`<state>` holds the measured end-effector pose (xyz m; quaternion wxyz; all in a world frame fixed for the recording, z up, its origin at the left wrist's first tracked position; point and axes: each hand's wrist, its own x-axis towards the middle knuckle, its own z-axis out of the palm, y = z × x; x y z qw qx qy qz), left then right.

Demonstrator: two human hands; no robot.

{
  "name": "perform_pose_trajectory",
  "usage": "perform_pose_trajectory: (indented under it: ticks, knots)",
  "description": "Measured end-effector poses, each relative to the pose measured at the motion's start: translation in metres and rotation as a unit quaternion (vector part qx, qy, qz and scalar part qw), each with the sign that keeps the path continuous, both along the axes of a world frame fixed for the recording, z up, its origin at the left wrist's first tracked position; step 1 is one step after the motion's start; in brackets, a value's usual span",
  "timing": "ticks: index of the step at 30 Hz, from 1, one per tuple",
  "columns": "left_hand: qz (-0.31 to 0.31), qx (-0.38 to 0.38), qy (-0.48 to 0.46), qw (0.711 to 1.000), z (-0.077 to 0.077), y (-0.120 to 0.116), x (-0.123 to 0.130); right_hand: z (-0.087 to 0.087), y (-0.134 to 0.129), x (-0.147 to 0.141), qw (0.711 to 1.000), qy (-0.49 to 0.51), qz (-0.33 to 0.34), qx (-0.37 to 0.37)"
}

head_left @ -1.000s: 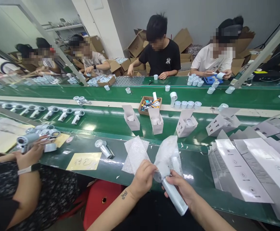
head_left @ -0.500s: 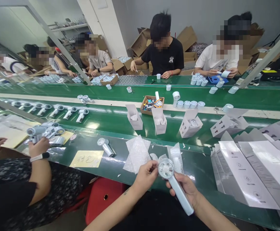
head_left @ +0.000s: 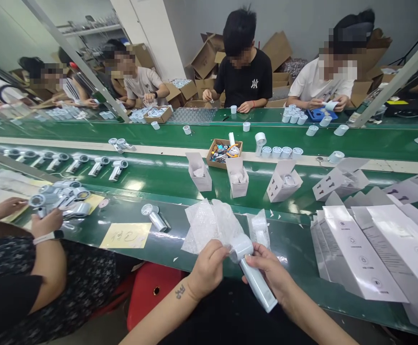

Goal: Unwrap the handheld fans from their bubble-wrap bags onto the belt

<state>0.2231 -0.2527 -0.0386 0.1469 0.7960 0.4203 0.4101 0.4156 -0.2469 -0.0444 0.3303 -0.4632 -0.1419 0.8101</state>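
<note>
Your right hand (head_left: 272, 270) wraps around the pale blue handle of a small handheld fan (head_left: 254, 278), fingers curled shut on it, with the wrist angled in from the lower right and the handle slanting down toward your lap. Your left hand (head_left: 209, 268) reaches in from the lower left, forearm raised, a small tattoo showing on the inner wrist; its fingers (head_left: 219, 251) are pinched closed on a bubble-wrap bag (head_left: 214, 225) right beside the fan's round head, which touches the bag's lower edge. Both hands sit close together, just above the near edge of the green bench (head_left: 295, 249). A second bubble-wrap piece (head_left: 259, 230) lies on the bench just behind the fan. To your right is a stack of flat white cartons (head_left: 360, 249). Beyond the bags, three opened white boxes (head_left: 237, 178) stand upright on the green conveyor belt. To your left, a co-worker's hand (head_left: 46, 223) with a wristband rests near a cluster of fans (head_left: 63, 196).
</note>
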Motion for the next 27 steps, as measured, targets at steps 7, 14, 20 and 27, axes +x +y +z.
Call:
perform_pose_trajectory:
  ticks: [7,14,20,27]
  knots:
    - [-0.012,0.028,0.021,0.999,0.007,0.003,0.018,0.016,0.002,-0.017,0.998,0.015,-0.026,-0.049]
    - [0.049,-0.347,-0.051,0.935,-0.011,-0.013,-0.002,0.005,-0.017,-0.005,0.971,-0.232,0.055,0.033]
    - [0.019,-0.509,-0.075,0.857,0.022,-0.016,-0.006,0.059,-0.025,0.029,0.84,-0.323,0.308,0.307]
    - [0.062,-0.528,-0.118,0.839,0.05,0.005,-0.025,0.08,0.001,0.002,0.846,-0.328,0.318,0.274]
